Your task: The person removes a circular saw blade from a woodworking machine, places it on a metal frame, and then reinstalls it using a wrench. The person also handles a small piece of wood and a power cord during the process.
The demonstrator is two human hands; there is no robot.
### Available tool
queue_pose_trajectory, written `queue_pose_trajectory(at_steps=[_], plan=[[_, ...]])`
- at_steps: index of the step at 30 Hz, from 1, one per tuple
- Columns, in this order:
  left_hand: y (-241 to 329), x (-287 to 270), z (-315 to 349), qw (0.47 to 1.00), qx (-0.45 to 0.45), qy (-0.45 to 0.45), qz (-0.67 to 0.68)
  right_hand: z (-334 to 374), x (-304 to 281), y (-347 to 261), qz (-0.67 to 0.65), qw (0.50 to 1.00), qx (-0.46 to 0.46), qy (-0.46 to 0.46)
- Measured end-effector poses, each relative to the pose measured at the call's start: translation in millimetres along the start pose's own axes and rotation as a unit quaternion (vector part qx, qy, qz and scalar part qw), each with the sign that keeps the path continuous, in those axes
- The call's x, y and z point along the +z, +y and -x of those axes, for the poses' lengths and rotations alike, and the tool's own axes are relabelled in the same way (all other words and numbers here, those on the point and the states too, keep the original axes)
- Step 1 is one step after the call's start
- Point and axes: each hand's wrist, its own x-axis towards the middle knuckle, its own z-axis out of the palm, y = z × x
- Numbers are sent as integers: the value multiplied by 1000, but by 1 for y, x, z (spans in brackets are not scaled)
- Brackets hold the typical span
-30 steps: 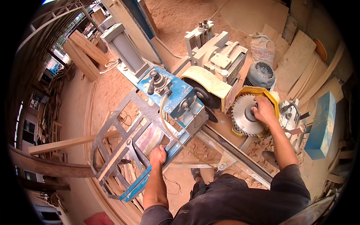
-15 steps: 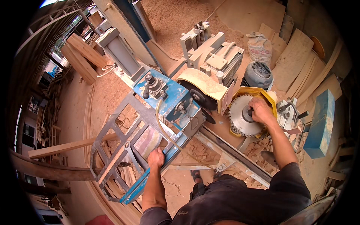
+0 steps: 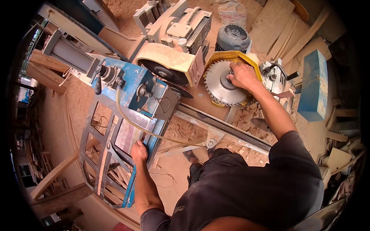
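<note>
Upper right, my right hand grips the blade hub; lower left, my left hand holds the blue rail.

"Where's the head view set?"
"On the wearer's head; it faces down and forward over the dark shirt."
"How near?"
"Near the left hand and right hand; the wide fisheye also takes in floor well beyond them."

2 grips, 1 wrench, 1 yel. guard, 1 wht. sack.
</note>
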Motion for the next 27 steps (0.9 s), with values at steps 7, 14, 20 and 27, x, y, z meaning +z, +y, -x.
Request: queue_pose_trajectory(at_steps=[7,14,20,27], plan=[[-1,5,-4,999,35,17,10,-4,23,36,-134,974,-179,32],[-15,7,-9,1000,5,21,4,10,2,4,-85,996,-20,37],[-2,-2,-3,1000,-22,2,-1,6,13,19,-149,970,-179,75],[10,-10,5,999,-36,-14,-7,38,34,9,-215,960,-72,165]])
